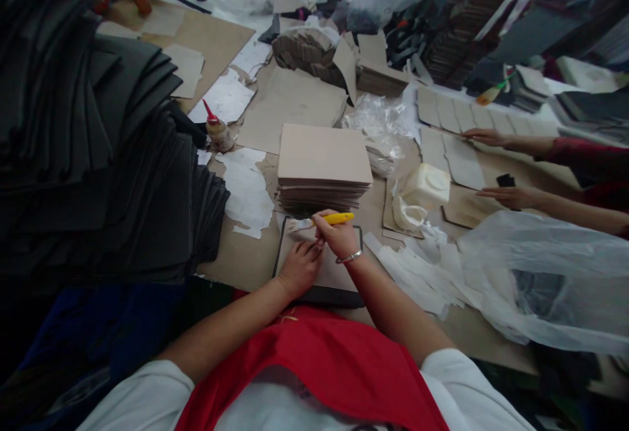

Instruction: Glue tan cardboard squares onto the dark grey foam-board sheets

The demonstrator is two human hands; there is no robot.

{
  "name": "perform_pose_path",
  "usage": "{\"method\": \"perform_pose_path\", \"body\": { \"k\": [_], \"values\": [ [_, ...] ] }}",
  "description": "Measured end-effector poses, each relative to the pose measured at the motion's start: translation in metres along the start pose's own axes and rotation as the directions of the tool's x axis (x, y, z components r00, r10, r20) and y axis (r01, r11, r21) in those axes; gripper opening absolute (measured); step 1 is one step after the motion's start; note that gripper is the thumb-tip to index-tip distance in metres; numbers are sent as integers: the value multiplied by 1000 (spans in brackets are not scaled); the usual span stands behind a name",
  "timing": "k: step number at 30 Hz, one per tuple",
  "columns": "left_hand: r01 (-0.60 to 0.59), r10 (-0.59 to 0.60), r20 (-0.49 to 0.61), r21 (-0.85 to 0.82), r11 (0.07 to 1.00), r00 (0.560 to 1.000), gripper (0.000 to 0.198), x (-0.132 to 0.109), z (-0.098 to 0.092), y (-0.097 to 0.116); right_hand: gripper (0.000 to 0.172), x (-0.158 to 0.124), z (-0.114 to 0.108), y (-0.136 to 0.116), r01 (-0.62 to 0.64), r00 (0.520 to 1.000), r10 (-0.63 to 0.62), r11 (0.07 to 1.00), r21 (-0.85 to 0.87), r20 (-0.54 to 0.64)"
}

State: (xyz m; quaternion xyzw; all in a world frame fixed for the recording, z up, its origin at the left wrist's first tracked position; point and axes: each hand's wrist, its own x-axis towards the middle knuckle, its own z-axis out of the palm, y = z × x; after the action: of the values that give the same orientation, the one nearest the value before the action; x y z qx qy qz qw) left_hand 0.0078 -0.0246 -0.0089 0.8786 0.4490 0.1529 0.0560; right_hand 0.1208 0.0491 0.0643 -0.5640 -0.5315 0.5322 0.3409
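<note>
My right hand [337, 233] is closed round the yellow handle of a paintbrush [338, 218]. The brush lies nearly level, its pale bristles pointing left. My left hand [301, 267] rests flat, fingers stretched out, on a beige board [339, 277] that lies on a slightly larger dark sheet [339, 298]. The fingertips of both hands are close together. Just beyond them stands a neat stack of beige boards [324, 156]. Whether the bristles touch the board beneath them, I cannot tell.
Tall piles of dark folded sheets [113, 182] rise at the left. A glue bottle with a red tip [219, 131] and torn white paper [246, 188] lie near the stack. On the right are a white plastic container [425, 188], a clear bag [555, 274] and a co-worker's hands [511, 196] over boards.
</note>
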Motion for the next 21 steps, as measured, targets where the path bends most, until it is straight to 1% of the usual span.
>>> {"method": "perform_pose_path", "body": {
  "k": [1,2,3,5,8,11,13,15,16,17,19,21],
  "values": [
    [0,0,-7,2,1000,1000,34,0,1,0,25,4,2,4,-6,1000,6,1000,-19,9],
    [3,-3,-10,4,1000,1000,33,0,2,0,24,6,-2,9,-15,1000,15,999,-38,-2],
    [9,-9,-8,6,1000,1000,33,0,1,0,23,6,-11,15,-31,999,29,998,-54,-29],
    [22,-22,0,-1,1000,1000,32,0,0,2,25,-3,-41,24,-78,991,70,995,-66,-117],
    [31,-31,3,-33,999,1000,32,0,-4,5,31,-30,-95,33,-124,957,102,990,-67,-270],
    [27,-28,-7,-59,998,1000,33,0,-4,6,40,-63,-138,40,-79,918,39,993,-85,-394],
    [32,-33,-15,-60,998,999,33,0,-1,7,45,-82,-156,49,-38,898,-17,992,-117,-440],
    [37,-38,-18,-57,998,999,32,1,1,7,45,-92,-166,67,-46,890,-65,972,-230,-452],
    [39,-40,-18,-56,998,999,32,1,3,7,42,-94,-168,78,-76,891,-87,939,-335,-446],
    [43,-44,-19,-54,998,999,32,2,3,8,37,-94,-167,90,-113,895,-111,880,-460,-432],
    [53,-54,-16,-42,998,998,32,3,4,10,29,-86,-162,114,-156,915,-164,700,-697,-369],
    [63,-63,-7,-17,998,998,32,3,3,12,27,-72,-154,133,-129,937,-213,529,-839,-278]
  ]
}}
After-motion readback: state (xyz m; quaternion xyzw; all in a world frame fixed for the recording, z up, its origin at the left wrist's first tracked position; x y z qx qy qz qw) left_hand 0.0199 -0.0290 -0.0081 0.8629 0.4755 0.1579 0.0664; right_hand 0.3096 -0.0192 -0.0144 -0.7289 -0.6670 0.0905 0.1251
